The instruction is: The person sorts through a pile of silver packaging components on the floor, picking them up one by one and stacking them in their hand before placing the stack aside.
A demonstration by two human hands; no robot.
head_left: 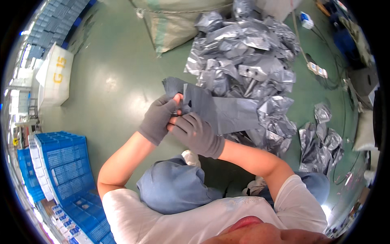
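Observation:
My left hand (157,117), in a grey glove with bare fingertips, is closed on the near left edge of a stack of grey plastic bags (202,105). The stack fans out at its upper left corner, and one flat bag stretches off to the right. Beside it, my right hand (196,133), gloved the same way, pinches the stack's lower edge with thumb and forefinger. Both hands' fingertips almost meet; what lies between them is partly hidden. Just beyond, a large heap of crumpled grey plastic bags (248,49) covers the floor, touching the held bags' far end.
A woven sack (172,24) stands behind the heap. To the left are a white bin (59,75) and blue plastic crates (67,166). A smaller pile of grey bags (321,142) lies at right, near cables and a power strip (317,70) on the green floor (118,61).

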